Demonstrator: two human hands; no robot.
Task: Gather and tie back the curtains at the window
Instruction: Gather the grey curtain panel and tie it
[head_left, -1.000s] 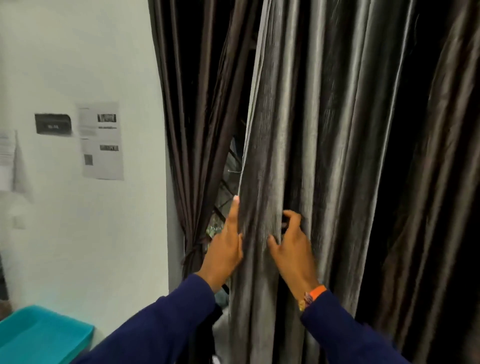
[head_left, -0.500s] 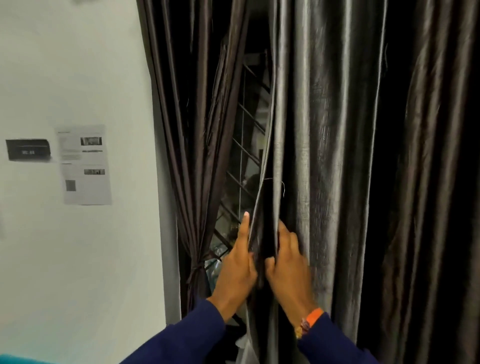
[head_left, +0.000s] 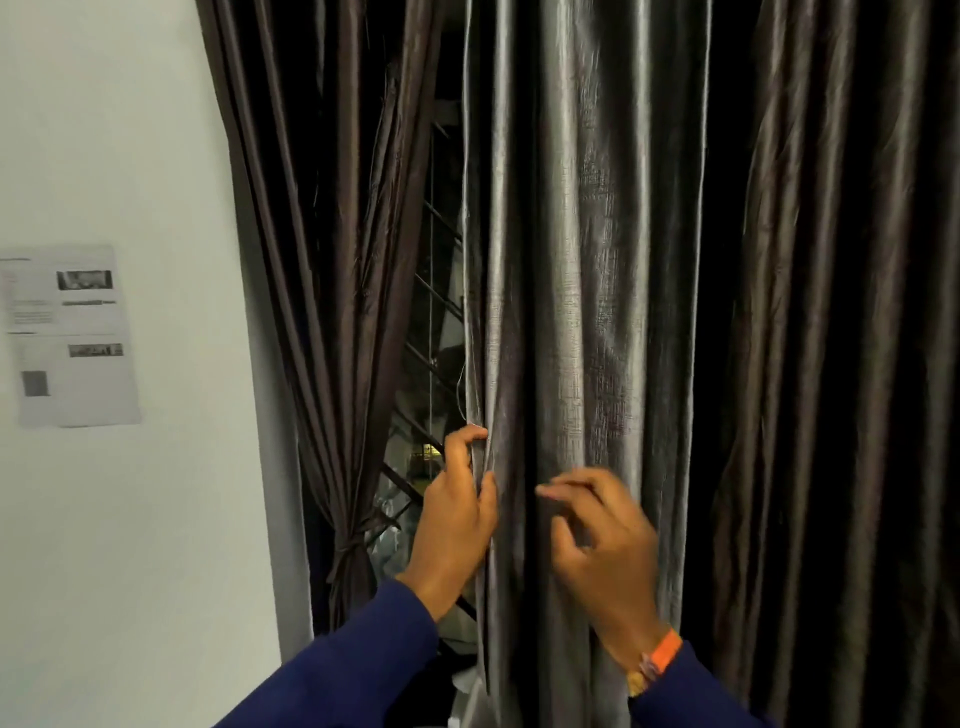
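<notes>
Shiny grey-brown curtain, navy sleeve, seemingly orange wristband

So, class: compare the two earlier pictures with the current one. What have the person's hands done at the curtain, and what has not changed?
The left hand, earlier flat with a finger straight along the curtain edge, now pinches that edge. The right hand, earlier on the folds close beside it, has come off and moved right, fingers loosely curled in front of the grey curtain panel. The tied left curtain and the wall paper are unchanged.
</notes>
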